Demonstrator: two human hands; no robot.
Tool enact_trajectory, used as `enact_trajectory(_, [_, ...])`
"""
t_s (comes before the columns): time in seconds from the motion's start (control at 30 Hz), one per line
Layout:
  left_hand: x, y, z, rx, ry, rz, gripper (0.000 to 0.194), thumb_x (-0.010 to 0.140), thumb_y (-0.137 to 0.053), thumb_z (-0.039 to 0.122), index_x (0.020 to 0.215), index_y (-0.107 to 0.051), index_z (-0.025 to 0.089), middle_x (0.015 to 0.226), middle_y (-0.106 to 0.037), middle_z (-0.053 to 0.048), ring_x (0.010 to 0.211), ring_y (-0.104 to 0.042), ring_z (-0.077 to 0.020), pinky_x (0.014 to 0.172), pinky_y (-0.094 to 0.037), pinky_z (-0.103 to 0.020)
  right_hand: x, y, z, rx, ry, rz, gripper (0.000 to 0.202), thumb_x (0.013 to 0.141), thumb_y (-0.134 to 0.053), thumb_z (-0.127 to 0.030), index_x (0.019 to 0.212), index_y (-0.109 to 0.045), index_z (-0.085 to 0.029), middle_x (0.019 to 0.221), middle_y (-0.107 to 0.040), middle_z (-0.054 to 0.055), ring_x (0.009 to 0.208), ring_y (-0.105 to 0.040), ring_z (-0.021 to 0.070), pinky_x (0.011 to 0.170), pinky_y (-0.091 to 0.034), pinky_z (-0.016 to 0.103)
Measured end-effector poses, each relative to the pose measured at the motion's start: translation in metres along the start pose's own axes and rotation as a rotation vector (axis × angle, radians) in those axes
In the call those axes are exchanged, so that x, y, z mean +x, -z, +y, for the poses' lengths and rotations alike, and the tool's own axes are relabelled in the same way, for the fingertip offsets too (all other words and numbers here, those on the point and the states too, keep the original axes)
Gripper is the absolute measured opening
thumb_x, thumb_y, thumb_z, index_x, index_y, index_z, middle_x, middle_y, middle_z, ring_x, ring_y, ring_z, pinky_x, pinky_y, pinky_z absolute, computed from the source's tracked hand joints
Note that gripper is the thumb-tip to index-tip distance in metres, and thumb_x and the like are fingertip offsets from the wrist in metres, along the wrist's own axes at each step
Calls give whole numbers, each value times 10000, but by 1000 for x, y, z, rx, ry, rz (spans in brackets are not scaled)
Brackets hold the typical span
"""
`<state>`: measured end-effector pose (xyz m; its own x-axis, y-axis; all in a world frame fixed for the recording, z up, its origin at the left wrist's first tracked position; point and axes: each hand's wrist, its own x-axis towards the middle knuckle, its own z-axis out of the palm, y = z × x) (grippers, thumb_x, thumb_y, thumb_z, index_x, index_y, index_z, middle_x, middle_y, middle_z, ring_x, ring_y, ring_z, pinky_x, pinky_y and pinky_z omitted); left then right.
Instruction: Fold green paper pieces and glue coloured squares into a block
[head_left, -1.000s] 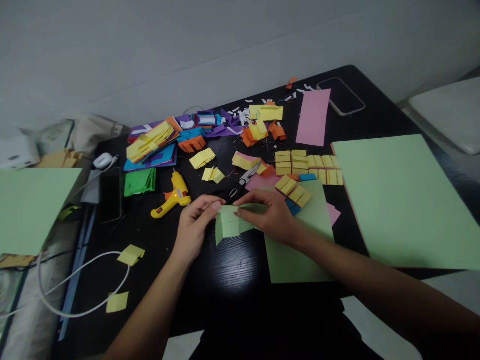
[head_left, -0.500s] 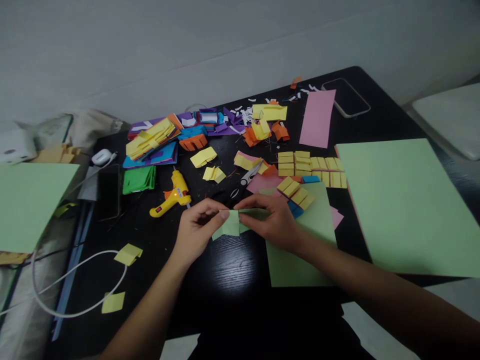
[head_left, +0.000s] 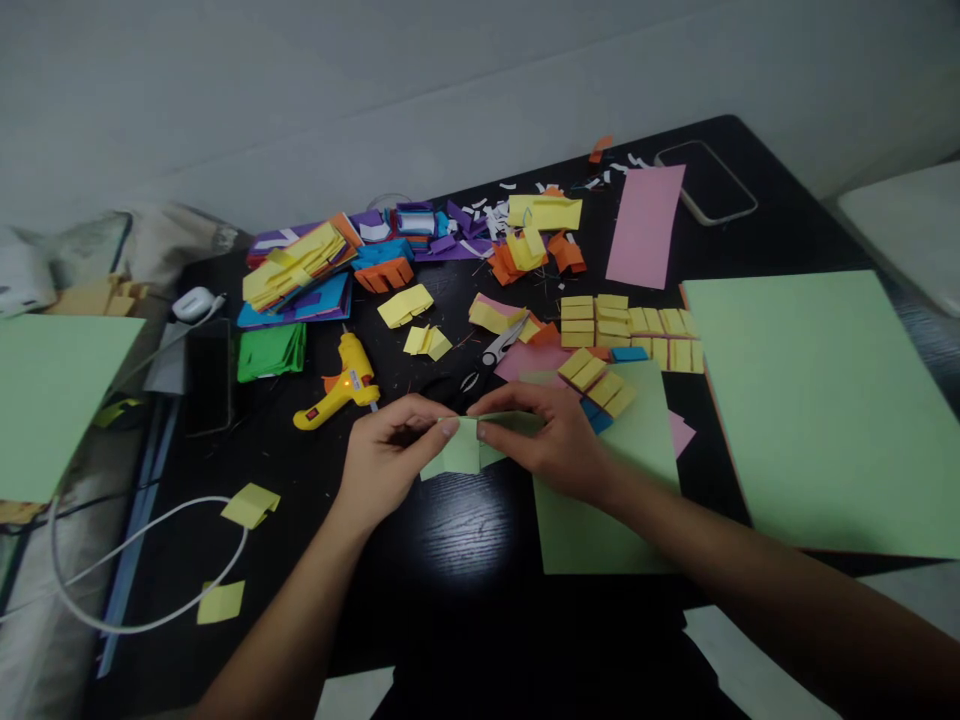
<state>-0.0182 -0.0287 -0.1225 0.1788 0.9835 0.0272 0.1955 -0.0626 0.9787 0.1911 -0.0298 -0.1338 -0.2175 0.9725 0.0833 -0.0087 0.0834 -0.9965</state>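
Note:
Between my two hands is a small folded piece of light green paper [head_left: 460, 449], held just above the black table. My left hand [head_left: 394, 445] pinches its upper left side between thumb and fingers. At the crease on the other side, my right hand [head_left: 546, 435] grips it with thumb and forefinger. Under my right hand lies a green paper sheet [head_left: 607, 520]. Scissors [head_left: 501, 345] rest behind the hands, their dark handles partly hidden. A yellow glue gun [head_left: 345, 385] lies left of my left hand.
Folded yellow paper pieces [head_left: 596, 380] sit right of the scissors. A large green sheet [head_left: 825, 410] covers the table's right side. Stacked coloured papers [head_left: 300, 270] lie at the back left. A white cable [head_left: 150, 628] loops at the left, near a phone [head_left: 209, 380].
The view has shifted slightly. Both hands keep their pinch on the green paper, with hardly any visible movement.

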Motion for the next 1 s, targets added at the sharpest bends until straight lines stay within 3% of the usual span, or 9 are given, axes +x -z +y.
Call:
enact_trajectory(0.13, [-1, -2, -1, 52, -40, 8, 35, 875, -795, 207, 848, -815, 201, 697, -749, 13, 578, -652, -77, 538, -510, -138, 1, 2, 0, 6, 3, -49, 129, 899, -727, -251, 982, -810, -197, 950, -843, 34, 877, -782, 187, 811, -613, 298])
enact_trajectory(0.27, [-1, -2, 0, 78, -60, 1, 39, 879, -792, 204, 852, -819, 198, 724, -753, 6, 602, -654, -78, 556, -512, -144, 2, 0, 2, -50, -20, -20, 106, 895, -784, -308, 895, -816, -207, 882, -833, 20, 840, -768, 186, 789, -585, 298])
enact_trajectory(0.6, [-1, -4, 1, 56, 10, 4, 88, 907, -756, 226, 835, -793, 190, 651, -731, 11, 530, -620, -84, 480, -468, -152, 4, 0, 5, -30, -65, -18, 97, 894, -777, -299, 880, -818, -212, 879, -835, 19, 849, -768, 190, 817, -590, 315])
enact_trajectory(0.8, [0, -5, -3, -20, 51, 30, 63, 886, -803, 252, 916, -814, 197, 718, -773, -11, 575, -661, -101, 503, -500, -164, 5, 4, 8, 3, -127, -80, 123, 825, -833, -288, 917, -816, -208, 922, -838, 28, 888, -784, 204, 858, -620, 337])
enact_trajectory(1.0, [2, -3, -5, -30, 42, 90, 109, 852, -854, 272, 933, -828, 204, 768, -797, -26, 638, -701, -114, 557, -541, -173, 6, 3, 9, -2, -84, -20, 240, 751, -901, -260, 975, -823, -225, 994, -849, 19, 961, -799, 212, 931, -628, 343])
